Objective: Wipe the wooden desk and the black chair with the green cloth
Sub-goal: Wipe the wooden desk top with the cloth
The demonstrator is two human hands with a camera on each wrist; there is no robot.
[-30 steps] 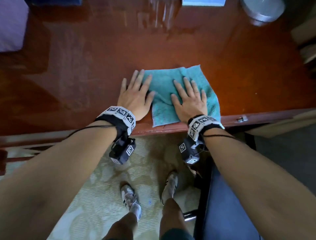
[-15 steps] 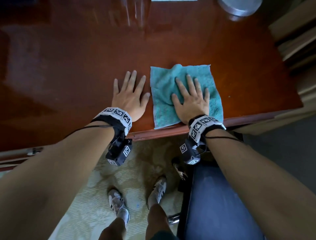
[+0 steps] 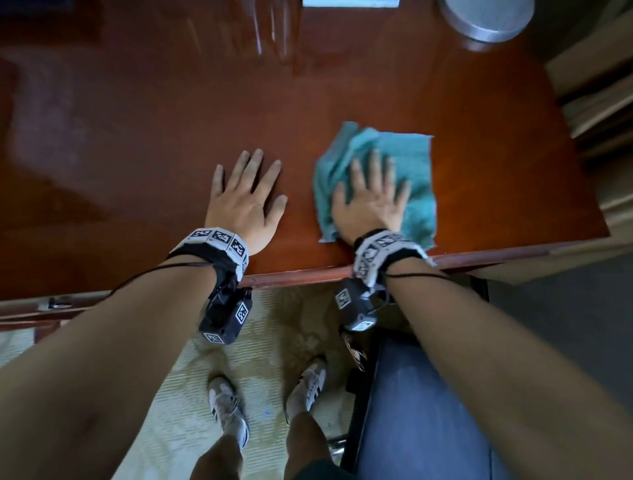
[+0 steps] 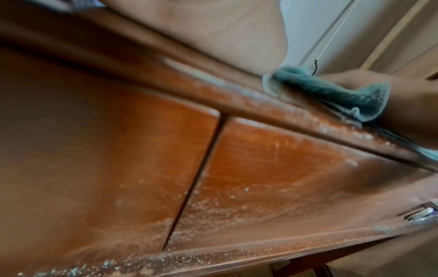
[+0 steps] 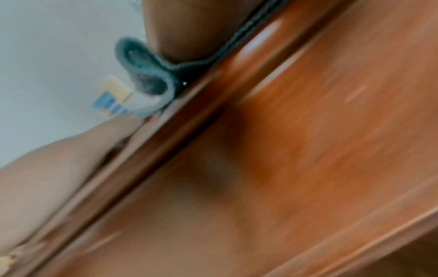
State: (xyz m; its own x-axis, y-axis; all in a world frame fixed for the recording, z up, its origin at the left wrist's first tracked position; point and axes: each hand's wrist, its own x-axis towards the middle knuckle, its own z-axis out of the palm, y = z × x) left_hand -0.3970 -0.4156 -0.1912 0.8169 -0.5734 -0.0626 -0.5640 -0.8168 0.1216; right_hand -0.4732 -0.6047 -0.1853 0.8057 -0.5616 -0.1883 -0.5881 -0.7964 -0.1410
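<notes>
The green cloth lies flat on the wooden desk, close to the desk's front edge and towards its right end, with its left side rucked up into a loose fold. The right hand presses down on the cloth with fingers straight and spread, palm over the cloth's near half, gripping nothing. Just left of the cloth, and apart from it, the left hand rests palm-down on bare wood with its fingers straight too, seemingly as a brace. The step in hand looks like the wiping of the desk top, now at the stretch along the front edge. Beyond the cloth, at the desk's far edge, stand a round metal container and a pale blue flat object. The left wrist view, though blurred, seems to show pale dust specks on the desk's front panel below the cloth. The next move probably calls for steady downward pressure while the flat palm slides the cloth over wood not yet covered, smoothing the bunched fold so the whole cloth makes contact. The black chair, below the desk's front edge by the person's right arm, remains to be wiped.
</notes>
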